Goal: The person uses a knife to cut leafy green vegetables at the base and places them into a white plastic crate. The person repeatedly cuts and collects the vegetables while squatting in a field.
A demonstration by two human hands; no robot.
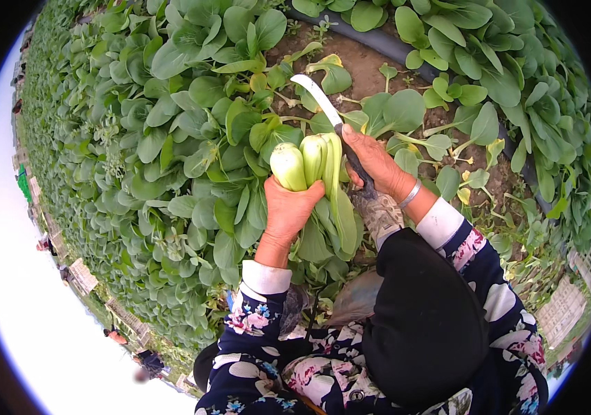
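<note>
In my left hand point(292, 207) are heads of bok choy point(287, 166), gripped with their pale cut bases up and their leaves hanging down toward my knees. My right hand point(375, 163) is closed round the dark handle of a curved harvesting knife point(318, 96); its pale blade points up and to the left, away from me. The handle is just right of the bok choy stalks. Loose cut leaves point(404, 111) lie on the brown soil point(373, 62) beyond my right hand.
Dense bok choy plants point(171, 129) fill the left side, with more at the upper right. A black hose point(378, 44) runs along the soil. My shoe point(381, 212) is below my right hand. Pale crates point(562, 311) stand at the lower right. People point(149, 363) are far off at the lower left.
</note>
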